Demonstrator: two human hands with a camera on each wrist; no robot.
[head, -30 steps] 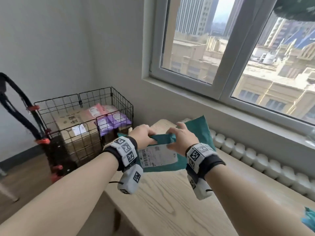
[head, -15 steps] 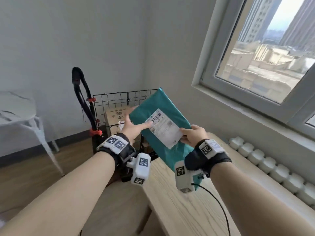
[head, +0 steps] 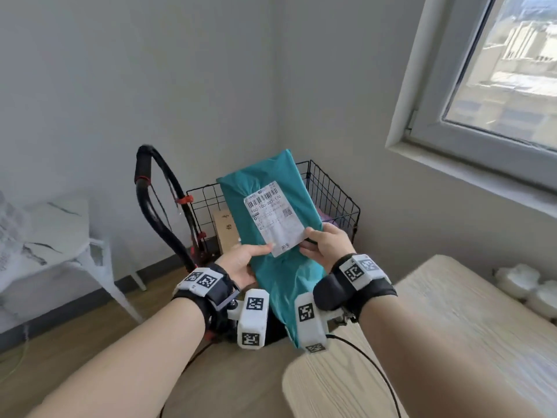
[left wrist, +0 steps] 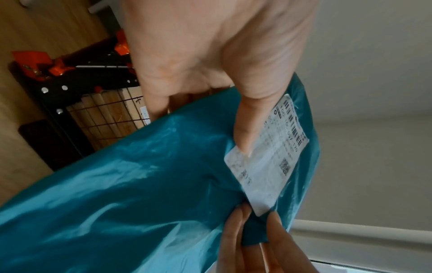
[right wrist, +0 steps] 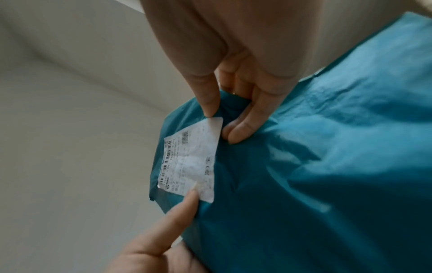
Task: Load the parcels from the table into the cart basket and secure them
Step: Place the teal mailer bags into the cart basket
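- The cart basket [head: 328,194], a black wire cage beside the cart's curved handle [head: 156,203], stands on the floor ahead of the person, beyond the end of the counter [head: 452,342]. A cardboard box [head: 224,230] already sits inside it.
- The teal parcel [head: 271,212], a soft plastic mailer, is held up in the air between the person and the basket. Its long axis tilts up and away, so the far end leans over the near rim. As I judge it, the coming move is forward and down.
- The left hand [head: 241,263] grips the parcel's left edge, thumb on its white label [head: 275,217], fingers behind.
- The right hand [head: 325,245] pinches a fold of plastic at the label's right corner.
- Neither grip is released; both hands look about equally near the basket.
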